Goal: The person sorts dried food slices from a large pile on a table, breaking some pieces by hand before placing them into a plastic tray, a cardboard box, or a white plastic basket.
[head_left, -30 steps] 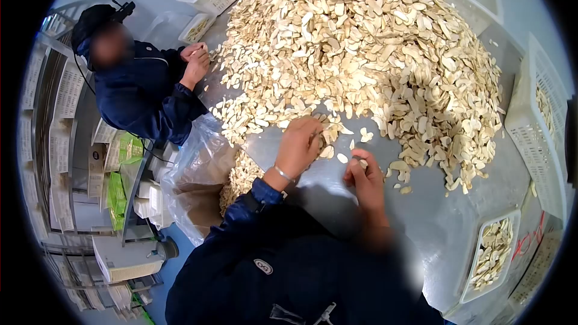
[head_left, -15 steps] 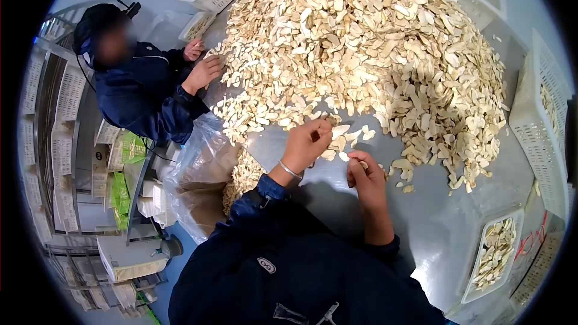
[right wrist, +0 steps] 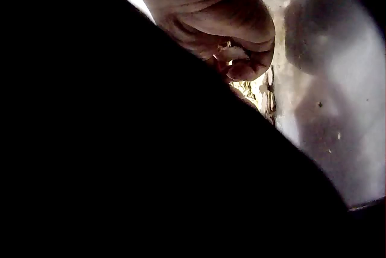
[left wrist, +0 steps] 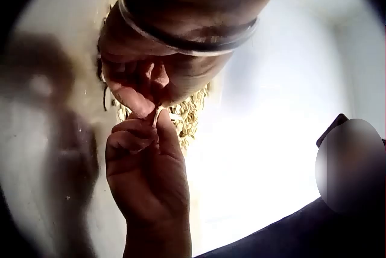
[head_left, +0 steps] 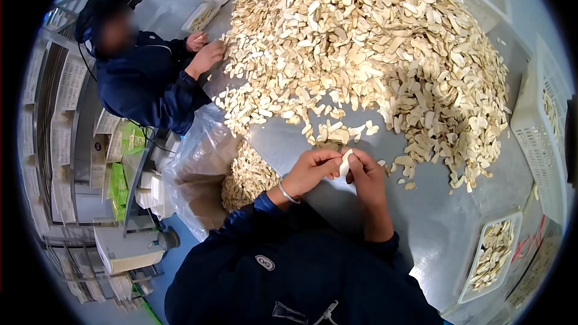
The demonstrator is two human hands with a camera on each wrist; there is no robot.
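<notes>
Both hands meet above the metal table in front of the body. The right hand [head_left: 368,183] pinches a pale, flat dried slice [head_left: 345,163] between thumb and fingers. From the other side the left hand [head_left: 310,174], with a metal bangle at its wrist, closes its thumb and fingertips on the same slice. In the left wrist view the slice [left wrist: 158,115] appears edge-on between the two hands' fingertips. A thin dark curved thing [left wrist: 105,98] shows beside the left hand there; its kind is not clear. Just beyond the hands lies a small cluster of slices [head_left: 336,133].
A large heap of slices [head_left: 361,48] covers the far table [head_left: 439,222]. A plastic-lined bag [head_left: 195,168] with slices stands at the left. A white tray [head_left: 513,229] and a perforated basket [head_left: 536,126] are at the right. Another person [head_left: 141,78] works at the heap's left.
The left hand has picked up a slice at the cluster and drawn it back toward the body and right. It now meets the right hand at the slice.
</notes>
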